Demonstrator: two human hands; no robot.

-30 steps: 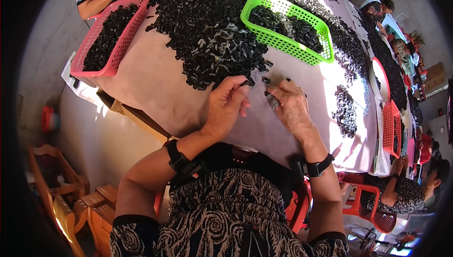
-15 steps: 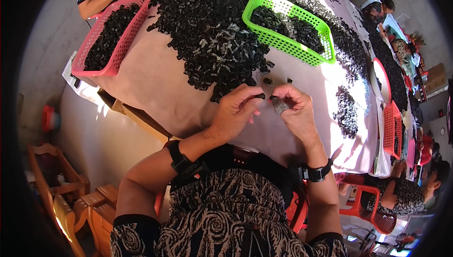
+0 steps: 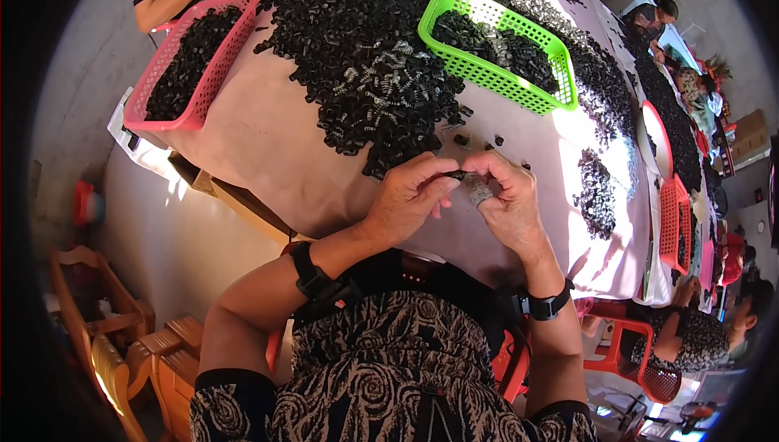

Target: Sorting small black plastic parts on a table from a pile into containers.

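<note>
Drawn back from the black heap (image 3: 357, 60) since a second ago, both hands now meeting just above the near tabletop (image 3: 268, 158) edge. Left hand (image 3: 410, 198) pinching a small black part (image 3: 457, 175) at the fingertips; right hand (image 3: 505, 198) curled, gripping a small grey piece (image 3: 479, 191) and touching the same part. Green basket (image 3: 495, 77) of black parts beyond, pink basket (image 3: 191, 64) far left, another person's forearm (image 3: 191, 0) beside it.

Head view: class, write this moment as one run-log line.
left hand: pinching small black part | right hand: holding grey spring | hands meet above table | black parts pile ahead
</note>
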